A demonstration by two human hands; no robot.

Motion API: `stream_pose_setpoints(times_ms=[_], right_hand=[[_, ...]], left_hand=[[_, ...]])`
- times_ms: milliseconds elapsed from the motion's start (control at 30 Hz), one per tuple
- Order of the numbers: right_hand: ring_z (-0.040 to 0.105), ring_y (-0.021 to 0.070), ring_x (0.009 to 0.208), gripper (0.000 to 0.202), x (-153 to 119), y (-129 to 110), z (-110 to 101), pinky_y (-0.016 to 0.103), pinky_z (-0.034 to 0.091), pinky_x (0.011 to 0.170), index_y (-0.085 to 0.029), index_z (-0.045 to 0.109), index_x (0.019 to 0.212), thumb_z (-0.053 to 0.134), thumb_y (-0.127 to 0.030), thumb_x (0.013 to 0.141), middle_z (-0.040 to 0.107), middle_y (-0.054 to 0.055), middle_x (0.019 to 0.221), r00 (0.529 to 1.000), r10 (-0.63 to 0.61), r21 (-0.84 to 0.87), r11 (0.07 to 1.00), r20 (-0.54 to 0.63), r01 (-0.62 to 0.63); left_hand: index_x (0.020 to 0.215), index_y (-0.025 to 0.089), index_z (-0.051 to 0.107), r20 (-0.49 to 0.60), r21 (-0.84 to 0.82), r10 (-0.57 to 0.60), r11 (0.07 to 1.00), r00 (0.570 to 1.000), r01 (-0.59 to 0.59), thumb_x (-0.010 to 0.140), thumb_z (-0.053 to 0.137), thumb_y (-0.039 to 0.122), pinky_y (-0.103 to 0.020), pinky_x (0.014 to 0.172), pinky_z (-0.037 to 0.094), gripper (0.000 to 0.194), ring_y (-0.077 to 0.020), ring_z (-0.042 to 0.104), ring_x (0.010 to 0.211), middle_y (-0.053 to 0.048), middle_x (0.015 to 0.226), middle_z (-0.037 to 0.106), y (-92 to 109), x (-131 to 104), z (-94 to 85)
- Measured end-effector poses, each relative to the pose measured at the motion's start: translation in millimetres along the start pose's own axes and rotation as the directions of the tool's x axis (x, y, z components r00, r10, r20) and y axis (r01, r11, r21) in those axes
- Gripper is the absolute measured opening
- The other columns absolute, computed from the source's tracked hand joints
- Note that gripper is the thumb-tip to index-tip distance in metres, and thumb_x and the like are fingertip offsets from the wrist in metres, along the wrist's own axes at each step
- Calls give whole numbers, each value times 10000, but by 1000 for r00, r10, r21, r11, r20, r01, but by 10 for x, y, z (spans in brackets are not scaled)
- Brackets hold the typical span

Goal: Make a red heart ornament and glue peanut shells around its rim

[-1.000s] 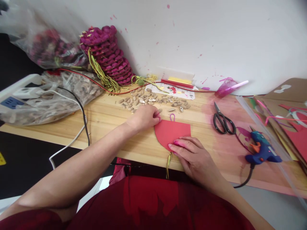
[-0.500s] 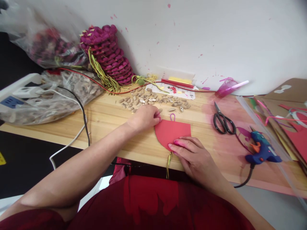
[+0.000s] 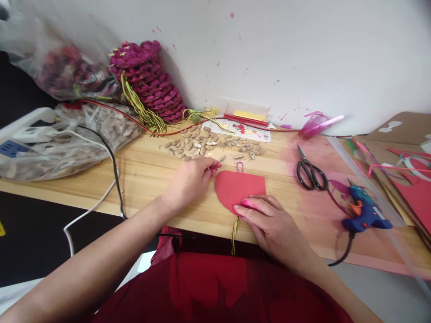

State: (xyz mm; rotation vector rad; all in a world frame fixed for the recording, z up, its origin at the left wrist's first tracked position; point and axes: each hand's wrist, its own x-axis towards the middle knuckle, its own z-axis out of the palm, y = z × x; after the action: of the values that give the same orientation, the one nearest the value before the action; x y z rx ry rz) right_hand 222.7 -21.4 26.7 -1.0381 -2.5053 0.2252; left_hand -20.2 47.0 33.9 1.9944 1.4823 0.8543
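Observation:
A red paper piece [image 3: 232,188] with a rounded left side lies flat on the wooden table. A purple loop [image 3: 239,167] sticks out at its top and a yellow-green tassel [image 3: 235,235] hangs from its bottom over the table edge. My right hand [image 3: 269,217] holds the paper by its lower right part, pink-stained fingers on top. Just left of the paper is my left hand [image 3: 191,181], its fingers partly bent and a little apart, with nothing visible in them. Close beyond its fingertips lies one peanut shell [image 3: 221,158], among many peanut shells [image 3: 197,142] farther back.
Black-handled scissors [image 3: 311,172] and a blue glue gun [image 3: 365,211] lie to the right. A pink cup [image 3: 313,126] stands by the wall. A purple peanut-shell stack [image 3: 148,83], a plastic bag of shells [image 3: 97,128] and a power strip [image 3: 25,132] occupy the left.
My left hand has drawn back left from the paper's upper left edge, and its fingers have loosened. The right hand stays on the paper. The whole view has shifted slightly.

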Motion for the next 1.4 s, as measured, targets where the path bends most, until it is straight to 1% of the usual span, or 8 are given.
stream_pose_setpoints(times_ms=[100, 167, 333, 700, 833, 933, 1067, 1400], right_hand=[[597, 252, 1004, 294, 17, -7, -15, 417, 552, 885, -187, 722, 1173, 542, -119, 950, 722, 105, 1098, 1000, 2, 4, 1000, 7, -2], [597, 247, 983, 289, 29, -13, -22, 409, 551, 872, -183, 724, 1164, 536, -120, 953, 723, 106, 1083, 1000, 1, 0, 1000, 11, -1], [588, 240, 977, 283, 31, -17, -16, 400, 536, 884, -172, 709, 1185, 538, -136, 963, 712, 104, 1080, 1000, 9, 5, 1000, 20, -9], [620, 251, 1041, 227, 15, 9, -9, 453, 554, 927, -199, 711, 1139, 606, -174, 940, 731, 97, 1093, 991, 71, 51, 997, -110, -66], [638, 264, 1024, 200, 7, 25, -3, 480, 572, 905, -209, 723, 1111, 628, -225, 936, 742, 101, 1069, 988, 85, 26, 996, -129, -82], [635, 264, 1039, 202, 1, 34, 12, 477, 568, 926, -197, 720, 1113, 639, -225, 930, 746, 100, 1076, 990, 73, 27, 997, -120, -70], [630, 262, 1043, 208, -4, 35, 20, 474, 559, 945, -170, 721, 1113, 646, -220, 925, 750, 105, 1076, 991, 71, 24, 997, -109, -68], [623, 259, 1042, 198, 28, 30, 23, 457, 538, 964, -152, 730, 1092, 651, -206, 919, 751, 107, 1070, 994, 66, 32, 997, -89, -63]], left_hand=[[983, 163, 704, -29, 154, 307, 942, 951, -300, 946, 473, 106, -328, 861, 562, 240, -190, 684, 939, -86, 1009, 737, 16, -188, 63], [1116, 155, 672, 47, 208, 440, 874, 897, -440, 971, 464, 110, -351, 927, 561, 258, -203, 664, 1048, -103, 1117, 718, 23, -277, 133], [1244, 67, 597, 205, 343, 534, 745, 820, -571, 957, 529, 132, -441, 1110, 473, 302, -265, 591, 1255, -180, 1275, 663, 3, -323, 276], [1241, 128, 626, 166, 247, 419, 859, 892, -449, 912, 629, 197, -465, 1091, 476, 336, -274, 571, 1255, -160, 1328, 630, -5, -269, 213], [1209, 160, 651, 83, 171, 307, 933, 948, -317, 873, 669, 207, -450, 1050, 486, 340, -262, 607, 1168, -126, 1221, 676, -19, -155, 165], [1106, 155, 690, 62, 123, 102, 986, 993, -109, 835, 665, 155, -364, 910, 538, 272, -209, 670, 947, -91, 1065, 713, -8, 9, 103], [942, 186, 731, 166, 101, -100, 991, 981, 84, 807, 657, 167, -299, 762, 521, 155, -171, 668, 760, -34, 904, 745, 20, 248, 29], [794, 204, 728, 201, 177, -113, 981, 973, 77, 763, 696, 199, -266, 691, 459, 44, -155, 633, 683, 6, 735, 718, 36, 448, 20]])
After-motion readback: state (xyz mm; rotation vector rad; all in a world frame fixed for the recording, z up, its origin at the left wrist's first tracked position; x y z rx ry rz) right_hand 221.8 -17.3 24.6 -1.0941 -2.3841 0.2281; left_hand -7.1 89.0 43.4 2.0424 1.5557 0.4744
